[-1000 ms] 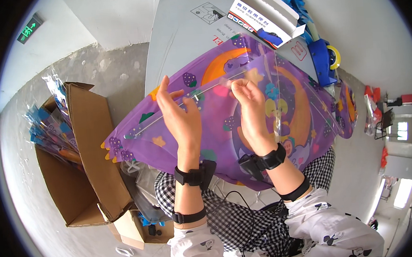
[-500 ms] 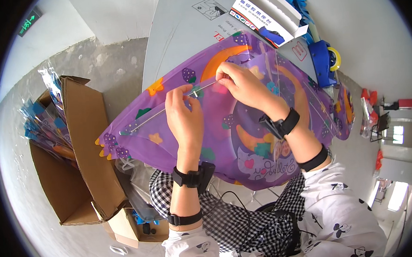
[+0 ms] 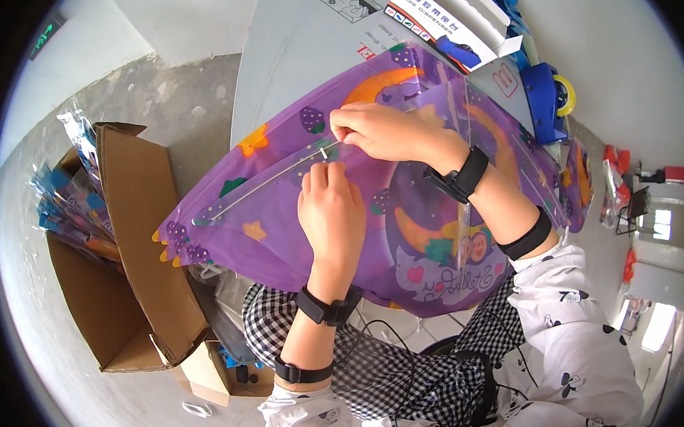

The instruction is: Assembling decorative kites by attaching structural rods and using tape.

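A purple triangular kite point(image 3: 278, 246), printed with orange moons, stars and dark berries, lies across my lap and the grey table. Along its upper left runs a thin white rod point(image 3: 256, 192) bearing a small white fitting point(image 3: 324, 153). My right hand point(image 3: 392, 133) pinches the rod just right of that fitting. Below the fitting my left hand point(image 3: 331, 218) is closed, its fingertips curled against the kite's cloth. Whatever those fingers hold is hidden beneath them.
On the grey table point(image 3: 295, 53) stand an open white carton point(image 3: 444, 24) and a blue tape dispenser point(image 3: 541, 104). To the left, an open cardboard box point(image 3: 152, 247) holds several clear-wrapped packages point(image 3: 86, 196). A smaller carton point(image 3: 211, 375) sits below it.
My left hand has let go of the rod and dropped down and right, below the fitting. My right hand has slid left along the rod, closer to the fitting.
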Motion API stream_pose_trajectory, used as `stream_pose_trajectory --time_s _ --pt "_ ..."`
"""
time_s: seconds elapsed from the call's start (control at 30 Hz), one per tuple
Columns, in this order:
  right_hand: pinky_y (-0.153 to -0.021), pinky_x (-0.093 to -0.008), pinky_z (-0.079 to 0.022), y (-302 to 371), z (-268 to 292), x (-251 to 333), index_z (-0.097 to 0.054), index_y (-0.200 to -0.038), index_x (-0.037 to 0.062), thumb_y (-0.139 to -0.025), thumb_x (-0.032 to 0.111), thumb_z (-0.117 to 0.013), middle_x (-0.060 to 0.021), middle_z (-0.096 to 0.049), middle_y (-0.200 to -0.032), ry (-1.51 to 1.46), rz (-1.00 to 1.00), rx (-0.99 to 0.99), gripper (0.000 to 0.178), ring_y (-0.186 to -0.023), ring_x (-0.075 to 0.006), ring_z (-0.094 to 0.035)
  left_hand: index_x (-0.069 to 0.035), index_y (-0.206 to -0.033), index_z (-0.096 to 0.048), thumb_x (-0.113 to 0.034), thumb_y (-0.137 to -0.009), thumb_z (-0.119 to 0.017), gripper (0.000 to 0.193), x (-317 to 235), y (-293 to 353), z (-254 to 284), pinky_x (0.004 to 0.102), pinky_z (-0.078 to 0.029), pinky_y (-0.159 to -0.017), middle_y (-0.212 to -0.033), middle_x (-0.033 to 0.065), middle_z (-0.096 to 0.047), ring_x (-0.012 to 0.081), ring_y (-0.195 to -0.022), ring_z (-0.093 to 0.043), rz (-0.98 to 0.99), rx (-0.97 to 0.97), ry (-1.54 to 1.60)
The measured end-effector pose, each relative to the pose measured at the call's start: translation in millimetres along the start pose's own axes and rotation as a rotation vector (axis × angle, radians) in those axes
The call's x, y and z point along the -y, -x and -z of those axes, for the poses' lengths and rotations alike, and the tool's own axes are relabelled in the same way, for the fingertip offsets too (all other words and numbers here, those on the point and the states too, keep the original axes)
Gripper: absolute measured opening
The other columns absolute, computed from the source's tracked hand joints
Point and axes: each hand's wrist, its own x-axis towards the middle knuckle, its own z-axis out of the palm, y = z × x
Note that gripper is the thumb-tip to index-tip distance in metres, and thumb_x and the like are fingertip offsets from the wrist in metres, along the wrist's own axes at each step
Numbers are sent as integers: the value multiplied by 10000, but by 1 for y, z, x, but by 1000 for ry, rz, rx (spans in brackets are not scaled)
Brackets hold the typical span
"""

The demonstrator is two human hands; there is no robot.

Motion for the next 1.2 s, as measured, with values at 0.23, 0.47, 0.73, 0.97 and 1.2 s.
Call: stream_pose_trajectory --time_s 0.23,0.47,0.73,0.97,1.2 --pt "-668 -400 -414 -5 4 -8 -486 -856 20 -839 2 -492 -131 -553 -830 -66 2 -14 26 -766 -314 -546 -33 -1100 -600 -63 -748 -642 355 -3 6 -5 384 -476 -766 -1024 91 -565 265 -964 -552 -55 81 -208" --pt "-670 -380 -415 -7 13 -11 -480 -852 9 -833 -3 -486 -126 -538 -816 -41 -98 85 23 -741 -290 -529 -46 -1149 -595 -70 -715 -655 438 -5 4 -6 361 -458 -740 -1016 88 -556 258 -949 -546 -58 92 -253" --pt "-691 -383 -415 -12 12 -12 -473 -857 -2 -830 -3 -491 -131 -533 -821 21 -48 129 33 -751 -305 -519 -72 -1173 -607 -68 -684 -646 491 -6 1 -6 357 -447 -730 -970 74 -534 243 -909 -534 -65 66 -243" --pt "-712 -389 -434 -12 8 -12 -481 -869 1 -833 5 -505 -133 -555 -859 34 -93 93 43 -797 -306 -549 -97 -1225 -597 -73 -678 -646 550 -8 0 -6 361 -443 -733 -987 77 -527 244 -924 -525 -65 86 -264" --pt "-716 -400 -439 -11 4 -12 -484 -876 4 -843 12 -506 -130 -562 -865 45 -88 66 40 -804 -307 -555 -116 -1253 -585 -97 -674 -655 583 -8 -1 -7 353 -435 -732 -1000 84 -523 245 -934 -514 -53 112 -277"
